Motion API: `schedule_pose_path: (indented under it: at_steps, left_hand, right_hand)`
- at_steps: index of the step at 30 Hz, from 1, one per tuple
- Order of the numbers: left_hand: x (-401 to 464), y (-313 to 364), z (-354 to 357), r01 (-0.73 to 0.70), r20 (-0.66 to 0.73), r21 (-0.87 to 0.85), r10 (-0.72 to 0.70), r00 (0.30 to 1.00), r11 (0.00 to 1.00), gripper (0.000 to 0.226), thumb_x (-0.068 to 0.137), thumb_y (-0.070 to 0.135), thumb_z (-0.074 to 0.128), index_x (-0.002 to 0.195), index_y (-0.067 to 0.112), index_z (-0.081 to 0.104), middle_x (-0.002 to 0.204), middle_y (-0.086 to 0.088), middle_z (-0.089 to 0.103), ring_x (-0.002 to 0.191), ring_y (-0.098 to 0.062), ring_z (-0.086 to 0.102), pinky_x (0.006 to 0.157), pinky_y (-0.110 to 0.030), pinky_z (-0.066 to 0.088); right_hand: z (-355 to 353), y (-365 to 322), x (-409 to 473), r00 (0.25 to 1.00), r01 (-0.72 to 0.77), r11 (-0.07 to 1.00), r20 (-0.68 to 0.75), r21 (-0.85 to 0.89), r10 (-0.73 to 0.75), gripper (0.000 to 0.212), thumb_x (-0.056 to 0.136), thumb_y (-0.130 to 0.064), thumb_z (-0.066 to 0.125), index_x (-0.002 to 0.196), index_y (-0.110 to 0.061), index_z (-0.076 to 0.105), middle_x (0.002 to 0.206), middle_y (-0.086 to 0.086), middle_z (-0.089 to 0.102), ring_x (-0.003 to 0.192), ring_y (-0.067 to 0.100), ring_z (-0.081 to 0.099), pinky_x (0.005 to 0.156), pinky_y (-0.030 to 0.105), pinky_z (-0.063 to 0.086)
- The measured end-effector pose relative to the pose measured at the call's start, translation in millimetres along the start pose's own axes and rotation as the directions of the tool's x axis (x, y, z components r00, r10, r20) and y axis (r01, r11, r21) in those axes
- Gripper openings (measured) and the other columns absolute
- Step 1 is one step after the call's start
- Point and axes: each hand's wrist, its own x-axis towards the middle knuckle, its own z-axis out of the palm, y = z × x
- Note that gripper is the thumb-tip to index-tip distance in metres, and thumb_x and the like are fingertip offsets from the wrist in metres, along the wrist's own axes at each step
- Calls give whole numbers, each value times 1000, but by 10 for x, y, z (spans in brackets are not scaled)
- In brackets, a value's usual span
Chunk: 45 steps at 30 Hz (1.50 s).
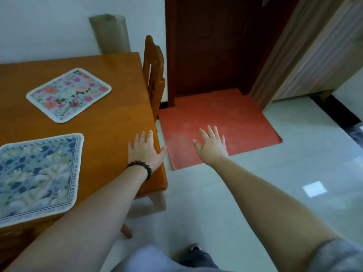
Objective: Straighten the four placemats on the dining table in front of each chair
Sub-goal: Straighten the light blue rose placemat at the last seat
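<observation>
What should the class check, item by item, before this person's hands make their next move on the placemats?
1. Left hand free: ok, open with fingers spread over the table near its right edge, holding nothing.
2. Right hand free: ok, open above the red floor mat, off the table.
3. Pink floral placemat square to the table edges: not ok, it lies rotated.
4. Blue floral placemat square: ok roughly, though its near edge overhangs the table.
5. All four placemats located: cannot tell, only two are in view.
6. Chair positions known: cannot tell, only one shows, at the table's right side.
</observation>
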Motion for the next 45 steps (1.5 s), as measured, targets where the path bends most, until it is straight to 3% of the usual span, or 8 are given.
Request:
schedule_pose_path:
  at_steps: [11, 18, 25, 31, 38, 45]
  left_hand:
    - [729, 586, -284, 155, -117, -3, -154, 981, 988, 77, 91, 62, 34, 152, 21, 12, 159, -8, 17, 146, -26, 10, 116, -49, 12]
    - [1722, 626, -383, 259, -143, 10, -255, 956, 966, 78, 90, 66, 27, 152, 22, 12, 159, -7, 16, 146, -25, 10, 116, -50, 11]
    - [2957, 601, -553, 452, -134, -109, -463, 876, 886, 78, 90, 66, 28, 152, 21, 13, 159, -6, 15, 146, -23, 9, 117, -48, 9]
    - [3528, 501, -886, 534, -188, -141, -552, 813, 834, 78, 90, 65, 27, 153, 21, 12, 159, -6, 16, 146, -24, 9, 117, -47, 10]
    - [3615, 87, -945, 705, -182, -187, -730, 659, 684, 79, 90, 65, 27, 152, 18, 14, 159, -9, 17, 146, -27, 10, 117, -50, 11]
    - [3713, -308, -748, 898, -74, -211, -922, 380, 387, 80, 90, 67, 28, 153, 21, 10, 160, -8, 13, 146, -26, 8, 117, -49, 11]
  right_hand:
    - [-608, 264, 1108, 981, 190, 981, -37, 36, -189, 58, 98, -51, 28, 149, -25, 22, 159, 7, 7, 145, 23, -8, 116, 48, -1]
    - [-801, 299, 2285, 963, 262, 965, -72, 33, -259, 58, 97, -51, 32, 148, -25, 25, 159, 6, 9, 145, 21, -7, 116, 47, -1]
    - [-1092, -110, 3681, 891, 454, 889, 30, -59, -453, 58, 97, -51, 31, 149, -26, 22, 159, 5, 8, 145, 20, -8, 117, 46, 0]
    - [-1290, -683, 4523, 823, 568, 816, 90, -110, -561, 58, 99, -48, 27, 150, -24, 17, 160, 7, 3, 145, 21, -10, 117, 47, 0]
    - [-972, -1715, 4901, 592, 804, 593, 154, -48, -791, 60, 97, -53, 28, 149, -25, 23, 159, 8, 9, 146, 23, -5, 116, 47, 1]
    - [-400, -2559, 5460, 341, 930, 367, 324, 21, -882, 59, 98, -52, 28, 149, -25, 22, 159, 8, 7, 145, 22, -7, 117, 47, 0]
